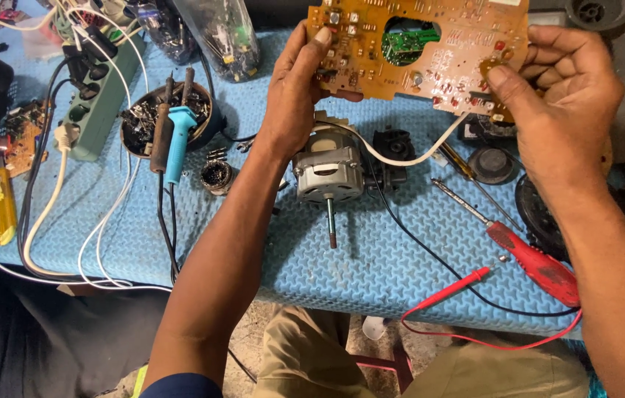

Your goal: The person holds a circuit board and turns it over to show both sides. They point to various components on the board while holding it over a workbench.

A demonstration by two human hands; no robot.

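Two hands hold one tan circuit board (430, 48) up above the blue foam mat (371, 258), near the far edge of the bench. The left hand (294, 88) clamps the board's left edge, thumb pressed on its face and fingers curled behind. The right hand (566, 103) grips the right edge the same way, thumb on the face near a small cluster of red parts, fingers wrapped behind. The board's top runs out of view, and a round cut-out near its middle shows a green board behind it.

A white wire (401, 156) droops from the board's lower edge towards the electric motor (329, 173), which stands on the mat directly beneath, its shaft pointing at the near edge. Open mat lies in front of the motor and between the two forearms.

To the right, a red-handled screwdriver (529, 258) lies slantwise under the right forearm, and a red probe (454, 289) with its red lead rests close to the mat's near edge, the lead hanging over it. To the left, a bowl of small parts (146, 118) holds a blue soldering iron (177, 144) and a brown one, their cords trailing off the front. A green power strip (102, 81) with black plugs sits further left, white cables looping from it across the mat.
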